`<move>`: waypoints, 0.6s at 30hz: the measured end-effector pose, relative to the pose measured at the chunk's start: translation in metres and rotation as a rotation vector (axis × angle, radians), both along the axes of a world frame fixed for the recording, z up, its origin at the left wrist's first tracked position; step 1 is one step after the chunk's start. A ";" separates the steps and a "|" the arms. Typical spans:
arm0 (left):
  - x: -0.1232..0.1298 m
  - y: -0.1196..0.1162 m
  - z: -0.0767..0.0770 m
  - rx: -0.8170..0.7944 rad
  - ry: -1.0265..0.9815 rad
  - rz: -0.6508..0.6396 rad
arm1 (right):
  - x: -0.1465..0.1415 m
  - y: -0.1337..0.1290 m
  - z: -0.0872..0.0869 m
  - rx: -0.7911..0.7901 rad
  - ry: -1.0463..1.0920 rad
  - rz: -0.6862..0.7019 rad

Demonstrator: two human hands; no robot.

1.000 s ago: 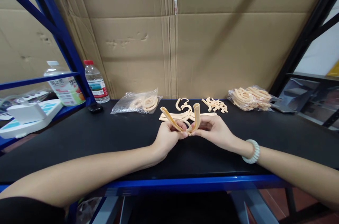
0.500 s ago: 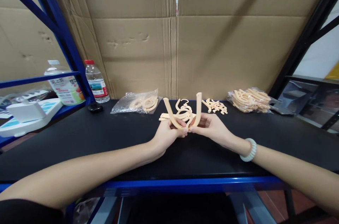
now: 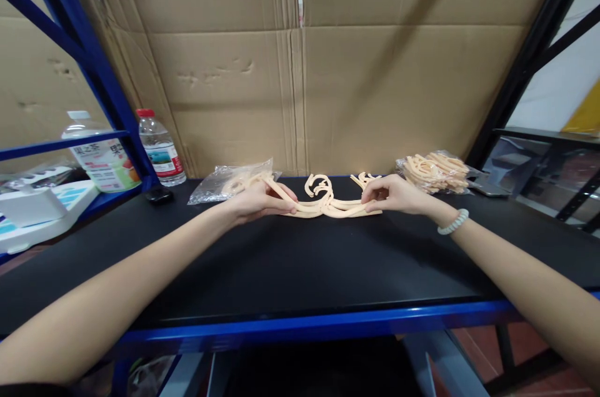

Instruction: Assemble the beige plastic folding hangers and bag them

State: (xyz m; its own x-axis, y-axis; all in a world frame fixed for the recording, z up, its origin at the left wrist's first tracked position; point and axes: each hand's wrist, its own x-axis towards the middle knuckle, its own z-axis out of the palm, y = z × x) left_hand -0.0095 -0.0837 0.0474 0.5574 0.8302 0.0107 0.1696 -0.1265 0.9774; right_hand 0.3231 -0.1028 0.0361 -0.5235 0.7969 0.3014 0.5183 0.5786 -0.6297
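A beige clothes hanger (image 3: 344,204) with a curved hook and two long arms lies low over the black tabletop, overlapping other hanger pieces. My left hand (image 3: 257,200) is closed on its left side, where a beige arm slants up past the fingers. On the opposite side, my right hand (image 3: 389,194) pinches the right arm's end. Beyond them lie loose curved hook pieces (image 3: 310,184). A small heap of beige parts (image 3: 364,178) is partly hidden behind my right hand.
A clear bag of beige rings (image 3: 210,183) lies left, and a bag of beige hanger parts (image 3: 434,172) right. A red-capped bottle (image 3: 162,150) and a black object (image 3: 159,194) stand further left. Cardboard (image 3: 210,84) walls off the back.
My hands have moved apart and forward from close together. The upright U-shaped pieces they held are now lowered and spread out level near the other hanger pieces. The view has shifted slightly.
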 end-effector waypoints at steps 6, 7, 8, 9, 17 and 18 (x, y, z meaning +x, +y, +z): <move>-0.006 0.003 0.006 0.508 0.396 -0.134 | 0.002 0.000 0.002 0.121 -0.243 0.072; -0.006 0.002 0.007 0.549 0.422 -0.147 | 0.002 0.000 0.002 0.138 -0.271 0.071; -0.006 0.002 0.007 0.586 0.441 -0.162 | 0.001 -0.001 0.003 0.150 -0.292 0.068; -0.006 0.002 0.007 0.620 0.456 -0.180 | 0.001 -0.001 0.003 0.157 -0.306 0.067; -0.010 0.011 -0.004 0.861 0.434 -0.349 | 0.005 0.003 0.003 0.134 -0.331 0.064; -0.010 0.012 -0.006 0.886 0.445 -0.351 | 0.006 0.003 0.003 0.125 -0.339 0.071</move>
State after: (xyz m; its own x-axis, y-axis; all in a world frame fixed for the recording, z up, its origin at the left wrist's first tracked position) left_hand -0.0199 -0.0715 0.0414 0.8680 0.4169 0.2698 0.3063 -0.8771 0.3700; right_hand 0.3287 -0.0995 0.0391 -0.6628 0.7231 0.1946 0.6412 0.6822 -0.3512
